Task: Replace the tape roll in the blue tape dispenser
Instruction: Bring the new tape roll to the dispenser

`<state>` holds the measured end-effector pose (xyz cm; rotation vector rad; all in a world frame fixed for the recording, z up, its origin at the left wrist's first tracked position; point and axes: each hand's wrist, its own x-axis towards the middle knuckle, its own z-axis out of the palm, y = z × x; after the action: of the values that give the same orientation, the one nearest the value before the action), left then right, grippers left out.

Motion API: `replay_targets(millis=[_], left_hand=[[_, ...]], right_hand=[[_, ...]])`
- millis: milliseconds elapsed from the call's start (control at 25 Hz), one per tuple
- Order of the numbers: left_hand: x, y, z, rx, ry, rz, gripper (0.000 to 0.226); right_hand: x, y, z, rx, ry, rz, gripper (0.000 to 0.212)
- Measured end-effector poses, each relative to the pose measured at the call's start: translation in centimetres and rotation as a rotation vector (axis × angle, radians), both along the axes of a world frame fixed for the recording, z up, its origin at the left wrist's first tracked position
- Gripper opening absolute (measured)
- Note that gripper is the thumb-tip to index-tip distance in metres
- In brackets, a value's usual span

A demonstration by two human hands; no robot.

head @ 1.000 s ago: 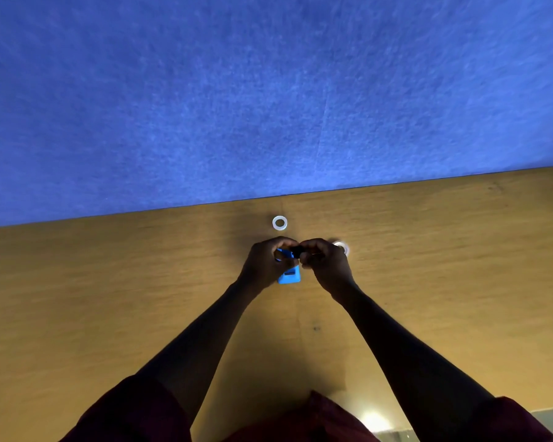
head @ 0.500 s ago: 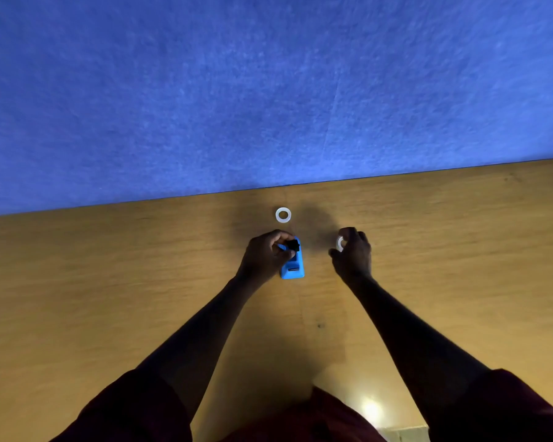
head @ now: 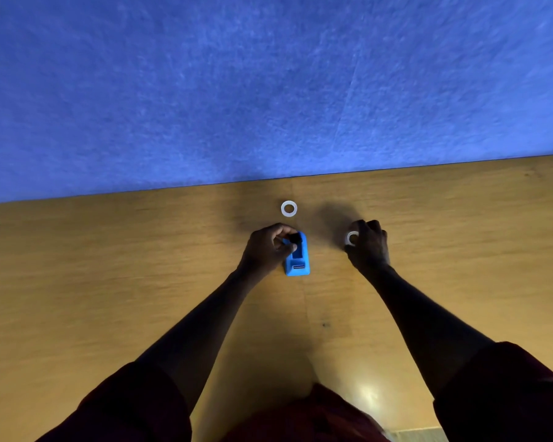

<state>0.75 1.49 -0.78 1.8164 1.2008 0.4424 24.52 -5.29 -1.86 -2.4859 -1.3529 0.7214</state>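
The blue tape dispenser (head: pixel 298 261) stands on the wooden table (head: pixel 109 282), near its far side. My left hand (head: pixel 265 250) grips its left side, with a small black piece (head: pixel 295 238) between the fingertips at the dispenser's top. To the right, my right hand (head: pixel 369 245) is closed on a white tape roll (head: pixel 351 238), low over the table. A second white tape roll (head: pixel 289 208) lies flat on the table just beyond the dispenser, untouched.
A blue felt wall panel (head: pixel 268 84) rises straight behind the table's far edge. My dark red sleeves and lap fill the bottom of the view. A bright light reflection (head: pixel 367 393) shows on the table near my body.
My hands were together over the dispenser. My right hand has moved away to the right and now holds the white tape roll there. My left hand stays on the dispenser.
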Motion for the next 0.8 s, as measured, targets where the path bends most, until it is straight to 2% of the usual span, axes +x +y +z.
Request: replay_targets(millis=[120, 280, 520, 800], left_hand=[[0.0, 0.1, 0.0, 0.007, 0.002, -0.002, 0.030], [-0.2, 0.0, 0.2, 0.017, 0.012, 0.005, 0.031], [-0.1, -0.9, 1.3, 0.037, -0.009, 0.050, 0.027], [0.5, -1.4, 3.2, 0.063, -0.076, 0.065, 0.024]], right_hand=[[0.1, -0.1, 0.1, 0.024, 0.031, -0.032, 0.045], [-1.4, 0.0, 1.4, 0.170, 0.176, -0.112, 0.053], [-4.0, -0.7, 3.6, 0.340, 0.520, -0.101, 0.057], [-5.5, -1.3, 5.2, 0.403, 0.769, -0.008, 0.048]])
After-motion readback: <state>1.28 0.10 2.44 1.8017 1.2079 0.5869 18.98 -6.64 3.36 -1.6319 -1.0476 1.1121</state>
